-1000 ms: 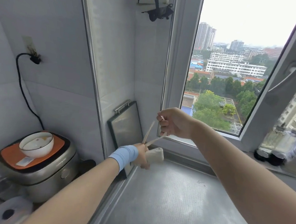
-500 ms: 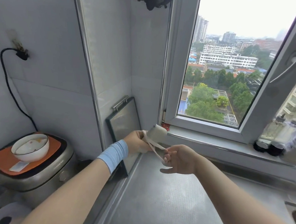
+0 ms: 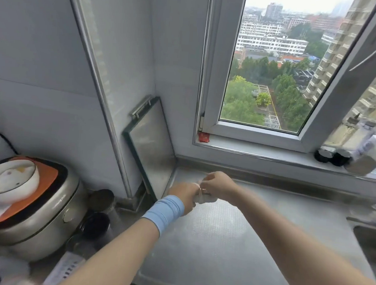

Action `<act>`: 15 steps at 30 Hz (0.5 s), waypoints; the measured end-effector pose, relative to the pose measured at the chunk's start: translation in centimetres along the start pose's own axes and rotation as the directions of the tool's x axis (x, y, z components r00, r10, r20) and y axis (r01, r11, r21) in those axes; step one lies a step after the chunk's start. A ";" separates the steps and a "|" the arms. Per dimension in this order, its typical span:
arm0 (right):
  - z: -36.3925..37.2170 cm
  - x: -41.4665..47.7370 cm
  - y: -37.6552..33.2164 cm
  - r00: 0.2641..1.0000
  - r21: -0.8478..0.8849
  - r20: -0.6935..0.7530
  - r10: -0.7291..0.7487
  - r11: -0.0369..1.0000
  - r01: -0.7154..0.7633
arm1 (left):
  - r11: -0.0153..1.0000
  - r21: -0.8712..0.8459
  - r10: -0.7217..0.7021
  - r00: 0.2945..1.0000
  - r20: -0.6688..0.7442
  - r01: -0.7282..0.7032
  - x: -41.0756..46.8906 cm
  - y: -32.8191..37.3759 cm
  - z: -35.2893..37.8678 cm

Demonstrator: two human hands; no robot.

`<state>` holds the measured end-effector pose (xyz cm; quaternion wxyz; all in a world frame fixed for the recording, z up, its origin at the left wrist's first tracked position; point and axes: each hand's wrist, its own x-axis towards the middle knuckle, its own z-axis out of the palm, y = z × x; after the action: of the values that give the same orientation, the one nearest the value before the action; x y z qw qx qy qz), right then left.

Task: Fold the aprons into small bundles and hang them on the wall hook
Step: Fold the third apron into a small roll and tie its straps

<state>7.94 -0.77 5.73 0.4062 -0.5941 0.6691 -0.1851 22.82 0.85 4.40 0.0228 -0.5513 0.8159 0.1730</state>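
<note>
Both hands met low over the steel counter (image 3: 231,245), close to its back left corner. The left hand (image 3: 184,196), with a pale blue wristband (image 3: 165,212) just behind it, was curled shut around a small pale apron bundle (image 3: 205,198), which showed only at the right edge of its fist, between the two hands. The right hand (image 3: 218,185) sat just right of and slightly above the left, touching it, fingers bent inward and pinched on a thin pale strap (image 3: 199,191) that ran across the top of the bundle; motion blur made it hard to tell how the strap lay. Just beyond the left hand a framed glass board (image 3: 154,140) with a metal handle leaned upright against the wall corner. Well to the left of the left forearm stood a rice cooker (image 3: 32,216) with an orange top, and a white bowl (image 3: 8,180) rested on it. Above and beyond the right hand was the window (image 3: 269,76), open onto trees and buildings, with two dark caps (image 3: 333,155) on the sill far right.
</note>
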 end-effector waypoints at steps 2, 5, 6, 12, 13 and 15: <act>0.9 0.0 1.9 0.995 -0.041 0.051 -0.083 0.996 0.085 | 0.999 -0.003 -0.045 0.999 -0.025 0.045 0.7 -0.3 1.6; 1.9 0.9 5.5 0.955 -0.258 0.125 -0.268 0.921 0.292 | 0.997 -0.027 -0.066 0.997 0.042 0.067 2.2 -0.8 4.6; 2.1 1.5 6.9 0.941 -0.319 0.128 -0.312 0.886 0.337 | 0.997 -0.047 -0.061 0.996 0.071 0.064 2.6 -0.8 5.5; 4.0 5.2 14.5 0.877 -0.387 0.056 -0.476 0.800 0.459 | 0.939 -0.340 -0.024 0.998 0.063 0.044 5.6 0.3 11.5; 4.4 5.6 15.5 0.874 -0.391 0.042 -0.485 0.797 0.461 | 0.922 -0.386 -0.040 0.999 0.016 0.043 5.7 0.2 12.5; 5.5 6.5 17.4 0.863 -0.401 0.051 -0.503 0.781 0.478 | 0.900 -0.433 -0.096 0.992 -0.077 0.054 5.9 0.1 15.1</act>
<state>1.18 -1.66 -12.40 0.1937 -0.8120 0.5265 -0.1608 18.08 0.27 -11.07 -0.1321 -0.5814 0.7359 0.3208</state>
